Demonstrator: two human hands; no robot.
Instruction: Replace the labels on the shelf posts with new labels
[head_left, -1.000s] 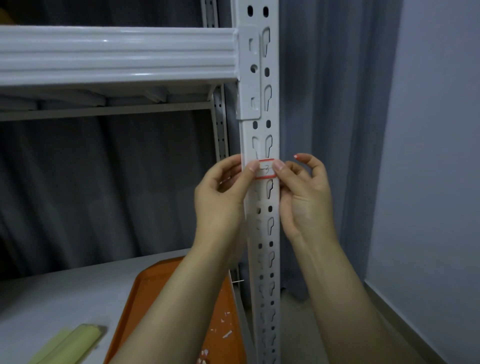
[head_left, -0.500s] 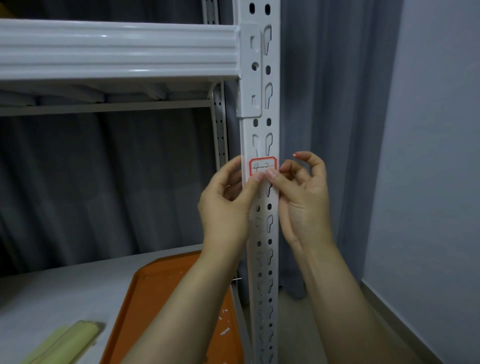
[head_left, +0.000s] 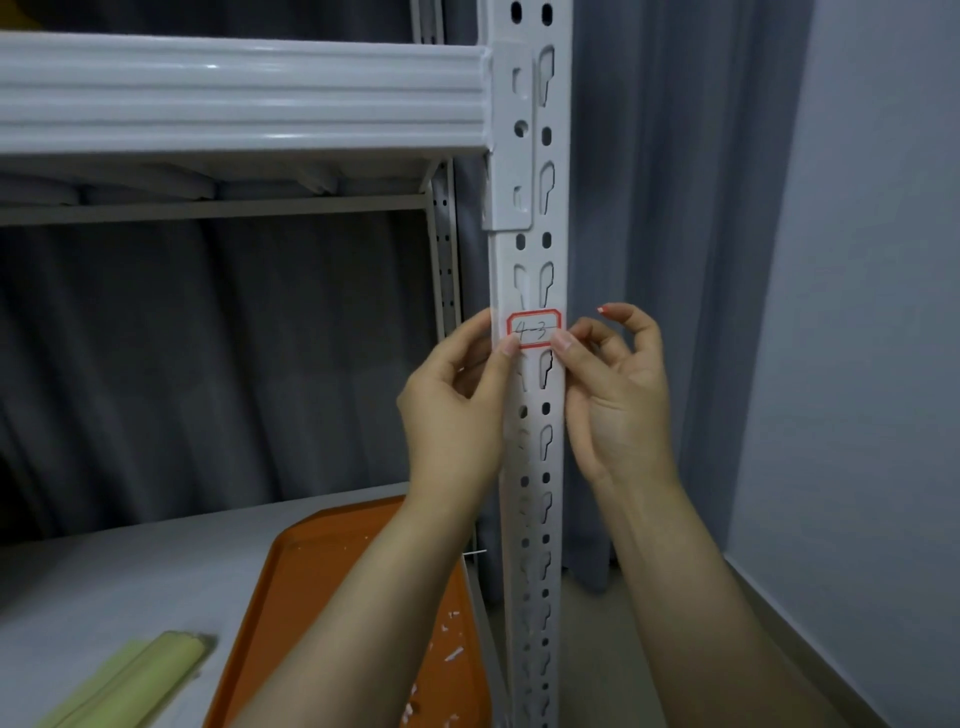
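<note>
A white, red-bordered label (head_left: 535, 327) with handwritten "4-3" sits flat on the front of the white perforated shelf post (head_left: 531, 467). My left hand (head_left: 457, 405) is at the post's left side, its thumb tip touching the label's lower left corner. To the right of the post, my right hand (head_left: 615, 395) presses a fingertip on the label's lower right corner, its other fingers curled and apart. Neither hand holds anything.
A white shelf beam (head_left: 239, 98) joins the post at the top. On the lower shelf board (head_left: 130, 577) lie an orange tray (head_left: 332, 551) with white paper scraps and a pale yellow-green roll (head_left: 140, 675). A grey curtain hangs behind and a grey wall (head_left: 857, 312) stands at the right.
My fingertips have slid down from covering the label to its lower corners, so the whole label with its writing now shows on the post.
</note>
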